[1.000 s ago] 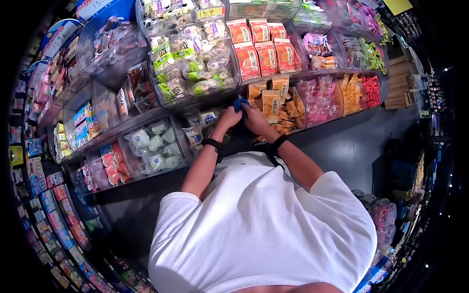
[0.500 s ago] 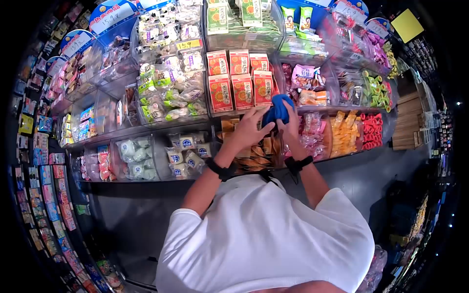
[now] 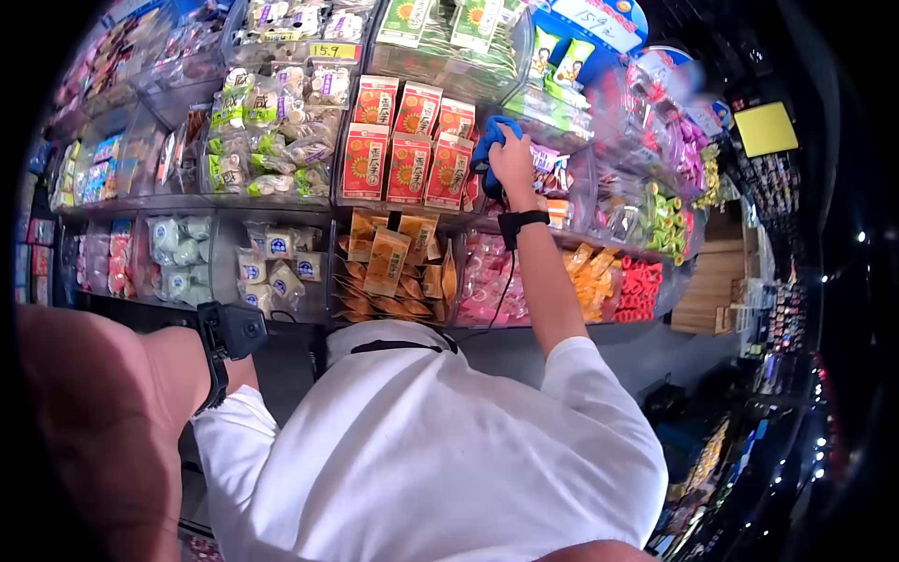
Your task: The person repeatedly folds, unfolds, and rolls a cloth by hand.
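My right hand (image 3: 513, 164) is closed on a bunched blue cloth (image 3: 489, 148). It holds the cloth at the right edge of the bin of red packets (image 3: 409, 167), beside the purple snack packs (image 3: 543, 161); whether the cloth touches the divider I cannot tell. My left hand (image 3: 108, 403) is raised very close to the camera at the left side, large and blurred, with its fingers not clearly visible. A black wrist strap with a small camera (image 3: 245, 330) sits on the left wrist. Another black strap (image 3: 523, 222) is around the right wrist.
Clear plastic bins hold packaged snacks: orange packets (image 3: 386, 262) below, green packets (image 3: 476, 23) above, white-wrapped packs (image 3: 279, 245) at left and red rings (image 3: 640, 288) at right. A yellow card (image 3: 766, 129) and a wooden stand (image 3: 704, 281) are farther right.
My left hand has left the blue cloth and come up toward the camera at the left. My right hand keeps the cloth beside the red packets. The view has shifted right.
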Demonstrator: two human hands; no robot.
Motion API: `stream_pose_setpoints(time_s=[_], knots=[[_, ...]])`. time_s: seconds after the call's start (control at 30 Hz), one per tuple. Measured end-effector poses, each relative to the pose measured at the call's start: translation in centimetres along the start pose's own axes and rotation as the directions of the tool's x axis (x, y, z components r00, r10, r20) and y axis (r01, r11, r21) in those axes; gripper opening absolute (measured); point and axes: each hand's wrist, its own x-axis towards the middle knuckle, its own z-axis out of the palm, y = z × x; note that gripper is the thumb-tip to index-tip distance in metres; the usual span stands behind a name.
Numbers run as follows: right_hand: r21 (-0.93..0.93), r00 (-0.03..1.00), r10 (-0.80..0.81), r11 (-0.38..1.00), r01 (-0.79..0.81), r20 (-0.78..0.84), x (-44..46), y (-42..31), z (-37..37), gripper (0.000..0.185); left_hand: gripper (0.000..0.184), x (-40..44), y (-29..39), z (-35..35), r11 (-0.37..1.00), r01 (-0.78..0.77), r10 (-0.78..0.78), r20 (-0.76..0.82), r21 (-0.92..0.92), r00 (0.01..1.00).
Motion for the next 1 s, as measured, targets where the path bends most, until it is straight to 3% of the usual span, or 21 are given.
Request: stream_pose_setpoints(time_s=[0.07, 0.23, 0.3, 0.4, 0.63, 0.77, 1.0], knots=[[-0.059, 0.998, -0.066, 0.996, 0.065, -0.02, 1.3, 0.0, 0.8, 0.042, 0.017, 0.0, -0.3, -1.0, 0.999, -0.031, 0.031, -0.006, 0.019, 0.999], [-0.044, 0.995, 0.097, 0.994, -0.096, 0.019, 2.7, -0.5, 0.9, 0.047, 0.018, -0.9, -0.3, -3.6, 0.996, -0.022, 0.026, -0.048, 0.086, 0.999], [-0.032, 1.0, -0.007, 0.999, 0.007, 0.004, 3.3, 1.1, 2.1, 0.05, 0.018, -1.0, -0.2, -4.6, 0.993, -0.059, 0.064, -0.042, 0.104, 0.997], [-0.036, 0.993, 0.097, 0.995, -0.095, 0.069, 0.8, -0.9, 1.0, 0.064, 0.018, -1.6, 0.8, -5.8, 0.982, -0.092, 0.103, -0.055, 0.167, 0.993], [-0.157, 0.996, 0.08, 0.985, -0.074, 0.035, -2.1, 0.0, 1.6, 0.062, 0.019, -2.1, 1.2, -8.7, 0.973, -0.059, 0.072, -0.052, 0.222, 0.996], [-0.308, 0.952, 0.26, 0.93, -0.202, 0.159, 0.8, -1.5, 1.2, 0.064, 0.02, -2.3, 1.1, -8.9, 0.97, -0.059, 0.076, -0.062, 0.236, 0.995], [-0.245, 0.981, 0.178, 0.957, -0.154, 0.079, -1.1, -0.4, 1.8, 0.059, 0.021, -2.4, 1.9, -10.2, 0.963, -0.033, 0.05, -0.055, 0.268, 0.997]])
